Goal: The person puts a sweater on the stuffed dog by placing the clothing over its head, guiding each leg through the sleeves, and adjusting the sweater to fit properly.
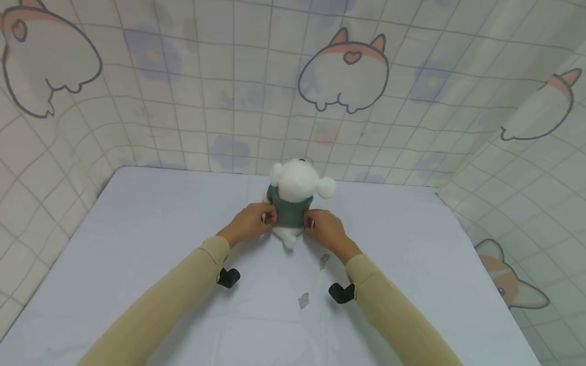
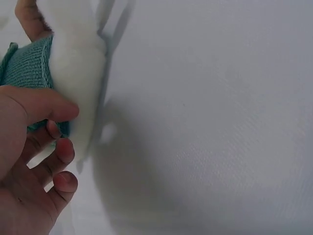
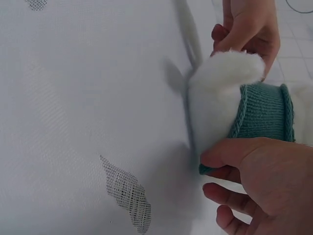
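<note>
A white plush dog sits upright on the table with its back to me, wearing a green knitted sweater. Its short tail points toward me below the hem. My left hand pinches the left side of the sweater's lower edge between thumb and forefinger; the other fingers curl loosely beneath, as the left wrist view shows. On the opposite side my right hand pinches the hem, and a bit of green knit shows at its fingertips. The plush's front is hidden.
The table has a pale cover with two grey worn patches, one patch nearer me and another patch by the right wrist. A curtain printed with corgis encloses the back and sides. Black wrist mounts stick out under both sleeves.
</note>
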Motion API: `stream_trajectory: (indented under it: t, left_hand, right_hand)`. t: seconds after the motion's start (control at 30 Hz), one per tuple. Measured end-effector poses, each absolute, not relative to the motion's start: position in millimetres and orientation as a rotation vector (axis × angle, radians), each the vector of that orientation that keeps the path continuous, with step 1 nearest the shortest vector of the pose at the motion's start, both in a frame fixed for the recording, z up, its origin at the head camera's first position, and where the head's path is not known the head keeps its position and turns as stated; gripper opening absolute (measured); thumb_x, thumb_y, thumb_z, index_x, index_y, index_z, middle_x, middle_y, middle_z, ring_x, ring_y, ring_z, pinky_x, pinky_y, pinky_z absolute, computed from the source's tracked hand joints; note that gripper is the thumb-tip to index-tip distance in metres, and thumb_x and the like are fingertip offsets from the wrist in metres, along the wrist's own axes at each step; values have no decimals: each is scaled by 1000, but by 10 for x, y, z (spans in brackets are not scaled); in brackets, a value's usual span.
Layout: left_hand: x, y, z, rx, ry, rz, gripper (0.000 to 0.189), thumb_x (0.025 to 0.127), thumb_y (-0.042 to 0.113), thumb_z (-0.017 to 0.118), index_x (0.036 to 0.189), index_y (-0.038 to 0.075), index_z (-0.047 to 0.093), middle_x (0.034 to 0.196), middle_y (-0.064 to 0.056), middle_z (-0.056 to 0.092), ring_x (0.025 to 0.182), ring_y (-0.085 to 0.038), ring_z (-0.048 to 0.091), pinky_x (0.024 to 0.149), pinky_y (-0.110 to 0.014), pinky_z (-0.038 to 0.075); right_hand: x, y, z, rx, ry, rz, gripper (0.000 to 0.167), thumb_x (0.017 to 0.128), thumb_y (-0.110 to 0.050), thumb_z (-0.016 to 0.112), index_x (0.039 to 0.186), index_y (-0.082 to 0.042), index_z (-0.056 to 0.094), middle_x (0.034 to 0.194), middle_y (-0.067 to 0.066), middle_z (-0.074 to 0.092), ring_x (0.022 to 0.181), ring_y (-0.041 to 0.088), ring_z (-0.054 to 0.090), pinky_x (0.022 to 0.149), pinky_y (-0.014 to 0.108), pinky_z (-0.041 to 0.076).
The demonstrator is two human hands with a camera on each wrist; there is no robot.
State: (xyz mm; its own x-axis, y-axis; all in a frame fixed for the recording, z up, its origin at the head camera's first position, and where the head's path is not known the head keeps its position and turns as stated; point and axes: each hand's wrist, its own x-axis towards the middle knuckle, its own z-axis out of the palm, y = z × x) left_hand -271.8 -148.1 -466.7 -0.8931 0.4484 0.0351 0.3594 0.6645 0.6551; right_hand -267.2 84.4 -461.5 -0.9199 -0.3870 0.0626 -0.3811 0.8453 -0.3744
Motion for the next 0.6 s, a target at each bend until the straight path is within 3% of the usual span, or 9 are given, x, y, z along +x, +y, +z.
stream_trajectory:
  t: [0.33,0.47,0.6]
  left_hand:
    - [-2732,-1509,-4699,653,2784,957,14,79,5,70,80,14,60,80,0,60,73,-15,52,62,-25,42]
    - [-2732,-1514,-4699,642,2768,1023,11,84,18,72,83,14,62,82,0,62,76,-14,54,66,-27,45]
    - [-2731,-1530,-4681,623,2782,1137,16,91,30,67,85,15,68,85,1,66,84,-14,58,76,-31,49]
  right_hand:
    - [-2674,836,-4635,-584,2982,-584,7,82,-10,70,81,-12,64,83,1,68,71,14,57,60,27,47]
    - [-2655,849,-4604,-604,2936,-678,16,85,-24,73,81,-13,63,83,0,66,73,14,56,61,27,47]
    - [-2655,861,-4563,-640,2932,-762,27,92,-37,64,81,-13,66,77,-1,63,69,13,54,58,26,44]
